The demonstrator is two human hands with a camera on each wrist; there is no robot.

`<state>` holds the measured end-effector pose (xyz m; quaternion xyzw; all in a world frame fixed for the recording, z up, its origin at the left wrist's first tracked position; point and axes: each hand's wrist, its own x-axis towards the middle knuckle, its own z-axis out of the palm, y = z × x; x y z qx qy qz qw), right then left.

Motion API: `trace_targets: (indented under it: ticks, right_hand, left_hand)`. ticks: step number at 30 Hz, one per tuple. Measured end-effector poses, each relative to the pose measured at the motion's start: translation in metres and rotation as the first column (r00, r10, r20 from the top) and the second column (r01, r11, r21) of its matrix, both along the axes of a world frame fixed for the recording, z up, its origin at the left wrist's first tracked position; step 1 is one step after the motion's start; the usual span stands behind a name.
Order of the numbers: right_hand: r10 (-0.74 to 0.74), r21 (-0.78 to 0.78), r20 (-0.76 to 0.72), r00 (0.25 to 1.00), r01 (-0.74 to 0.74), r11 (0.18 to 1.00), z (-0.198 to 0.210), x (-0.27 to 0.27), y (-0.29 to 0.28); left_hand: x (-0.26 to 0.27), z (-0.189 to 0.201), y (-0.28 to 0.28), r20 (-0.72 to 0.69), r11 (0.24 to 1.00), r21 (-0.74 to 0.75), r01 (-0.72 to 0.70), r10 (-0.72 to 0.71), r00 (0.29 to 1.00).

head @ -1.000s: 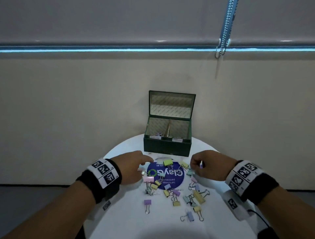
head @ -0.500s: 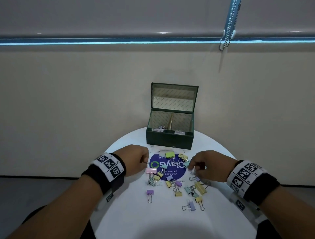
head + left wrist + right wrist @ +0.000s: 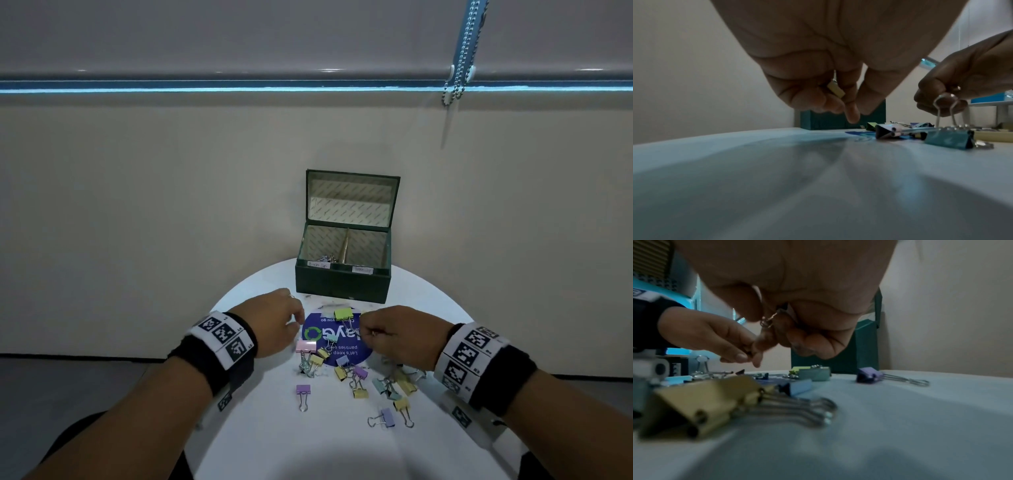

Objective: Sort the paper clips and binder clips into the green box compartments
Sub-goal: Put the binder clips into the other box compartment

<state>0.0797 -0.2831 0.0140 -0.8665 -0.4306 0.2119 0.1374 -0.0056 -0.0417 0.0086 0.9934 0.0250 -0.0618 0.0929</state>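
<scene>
Green box (image 3: pixel 342 282), lid up, holds clips in its left compartment; both hands' fingers pinch clips.

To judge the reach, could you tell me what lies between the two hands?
In the head view, a blue round sticker and a green binder clip lie there.

table (image 3: pixel 260 442): smooth white top, soft sheen | binder clips (image 3: pixel 356 375): matt pastel painted bodies, shiny bare wire handles | green box (image 3: pixel 342 284): matt dark green outside, pale patterned paper lining | wristbands (image 3: pixel 222 334): black cloth, white printed markers
</scene>
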Motion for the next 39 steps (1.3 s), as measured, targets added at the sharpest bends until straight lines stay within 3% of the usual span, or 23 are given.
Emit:
trace_targets:
  ticks: [4,8,13,26,36,39]
  right_hand:
    - [0.091,-0.155,0.123,0.988,-0.071,0.985,0.001,-0.008,0.026]
    - [0.091,-0.199,0.181,0.979,-0.055,0.978,-0.002,-0.012,0.038]
    - [0.021,-0.174,0.064,0.998,-0.01,0.985,-0.004,-0.012,0.036]
    - [0.082,-0.158,-0.074,0.994,-0.093,0.983,0.004,-0.002,0.022]
    - [0.165,-0.197,0.004,0.986,-0.161,0.967,0.012,0.007,0.033]
    - [0.12,-0.072,-0.03,0.992,-0.122,0.99,0.029,0.02,0.038]
  left_hand:
    - [0.016,0.004,-0.014,0.07,0.99,-0.049,0.132,-0.128,0.989]
    - [0.027,0.003,-0.025,-0.001,0.973,0.014,0.232,-0.232,0.973]
    - [0.029,0.0,-0.027,-0.076,0.934,0.073,0.349,-0.343,0.936]
    - [0.033,-0.001,-0.016,0.071,0.99,-0.064,0.125,-0.121,0.99]
    - [0.036,-0.001,-0.008,0.308,0.993,-0.115,0.018,0.019,0.951]
    - [0.038,-0.002,-0.008,0.358,0.991,-0.134,-0.027,0.074,0.931]
